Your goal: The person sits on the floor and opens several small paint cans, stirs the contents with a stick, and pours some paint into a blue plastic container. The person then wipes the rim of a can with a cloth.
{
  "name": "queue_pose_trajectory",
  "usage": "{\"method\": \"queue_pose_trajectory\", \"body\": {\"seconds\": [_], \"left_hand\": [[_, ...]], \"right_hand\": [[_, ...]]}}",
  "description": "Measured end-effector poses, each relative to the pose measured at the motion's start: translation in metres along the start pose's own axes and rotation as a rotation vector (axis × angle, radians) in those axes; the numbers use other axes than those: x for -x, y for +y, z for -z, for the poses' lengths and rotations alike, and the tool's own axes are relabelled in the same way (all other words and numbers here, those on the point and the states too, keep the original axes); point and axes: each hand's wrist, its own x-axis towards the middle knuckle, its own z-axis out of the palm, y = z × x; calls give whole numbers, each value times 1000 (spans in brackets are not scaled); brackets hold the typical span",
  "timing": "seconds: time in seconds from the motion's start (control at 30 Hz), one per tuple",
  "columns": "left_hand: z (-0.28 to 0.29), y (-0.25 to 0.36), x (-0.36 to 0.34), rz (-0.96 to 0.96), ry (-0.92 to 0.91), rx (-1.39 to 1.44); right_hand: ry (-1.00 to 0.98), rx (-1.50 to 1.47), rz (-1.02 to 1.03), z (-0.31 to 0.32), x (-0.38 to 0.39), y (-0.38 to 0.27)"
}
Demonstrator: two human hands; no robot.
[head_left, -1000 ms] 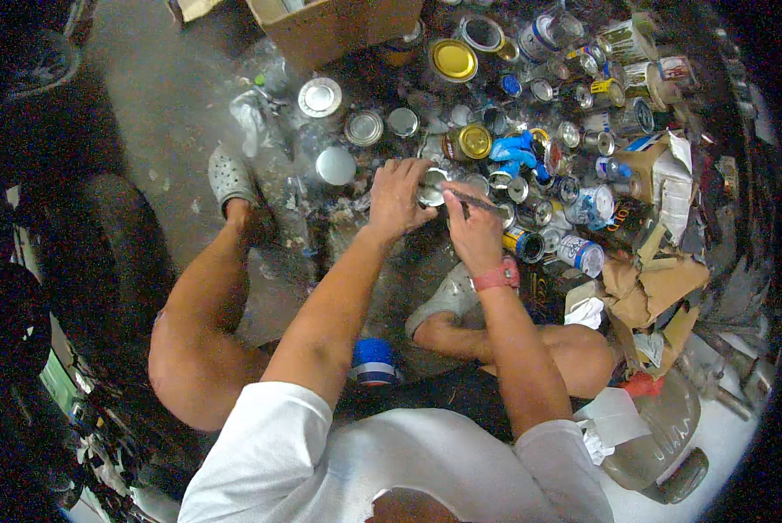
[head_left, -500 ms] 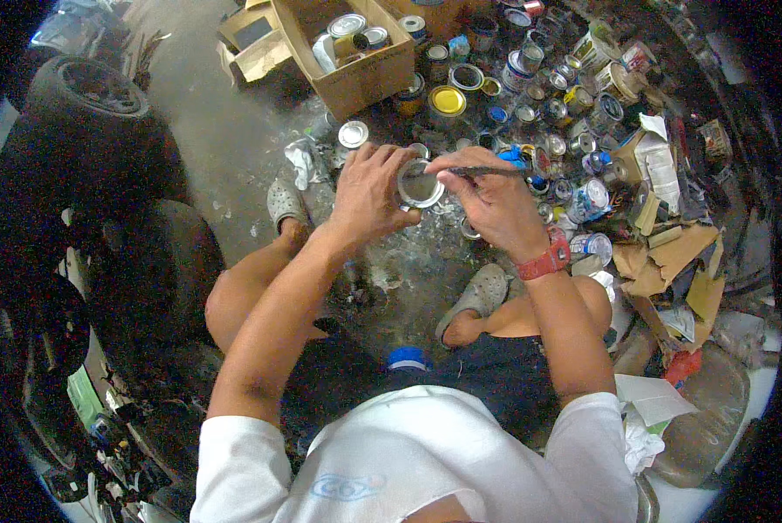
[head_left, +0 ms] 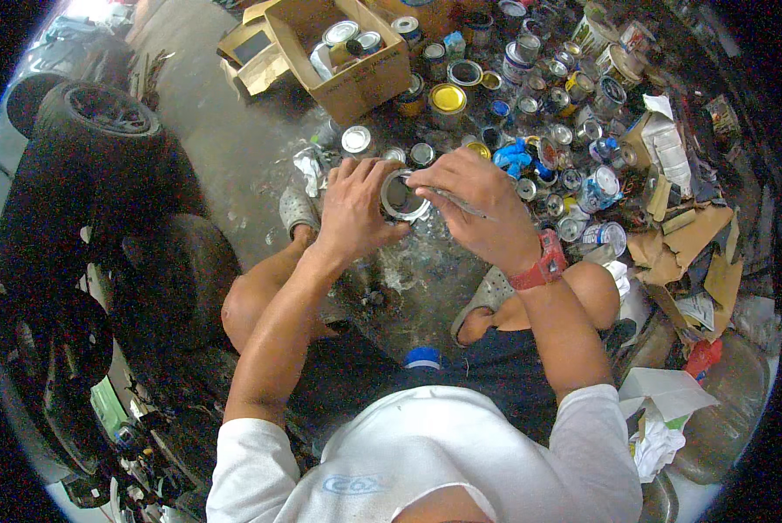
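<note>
Right now my left hand (head_left: 352, 209) has its fingers curled around a small round metal tin (head_left: 401, 197), gripping it by the side wall and holding it up over the floor between my knees, open mouth facing me. My right hand (head_left: 476, 202) is closed on a thin metal tool (head_left: 450, 202), pinched between thumb and fingertips, its tip lying at the tin's rim. A red wristwatch (head_left: 539, 262) sits on that wrist.

I judge the tin light and stiff, but thin-walled, so a hard squeeze could dent it. The metal looks smooth and possibly paint-smeared, hence slippery; the cut rim may be sharp. The safest hold is around the cylinder wall, as the left hand has it, fingers kept off the edge.

Just beyond the hands, many other cans (head_left: 574, 183) crowd the concrete floor (head_left: 225, 148), some with lids, some open, one with a yellow top (head_left: 448, 98). A blue crumpled bit (head_left: 510, 157) lies among them. Further out, a cardboard box (head_left: 343, 61) holds several more cans. Torn cardboard scraps (head_left: 687, 244) lie to the right, and a black tyre (head_left: 95, 118) stands well apart at the left. A blue cap (head_left: 423, 357) shows below, near my lap.
</note>
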Motion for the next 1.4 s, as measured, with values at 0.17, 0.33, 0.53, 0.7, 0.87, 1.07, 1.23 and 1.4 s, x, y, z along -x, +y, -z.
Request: {"method": "queue_pose_trajectory", "body": {"seconds": [0.17,0.33,0.53,0.7,0.87,1.07,1.23,1.4], "left_hand": [[-10,-3,-8,-1,2,38],[-7,1,-16,40,-16,38],[-13,-2,-16,57,-40,48],[-15,-2,-15,45,-30,50],[-14,-1,-15,51,-32,31],[-16,-3,-14,28,-26,38],[-15,0,-13,38,-26,51],[-19,-2,-12,40,-32,60]], "right_hand": [[49,-99,-150,-9,5,2],[49,132,-179,-5,6,7],[135,-23,-160,-8,2,11],[44,-75,-190,-9,1,13],[-42,24,-197,-7,4,7],[45,-92,-144,-6,1,9],[4,101,-157,-8,7,16],[-77,-66,-172,-5,2,9]]}}
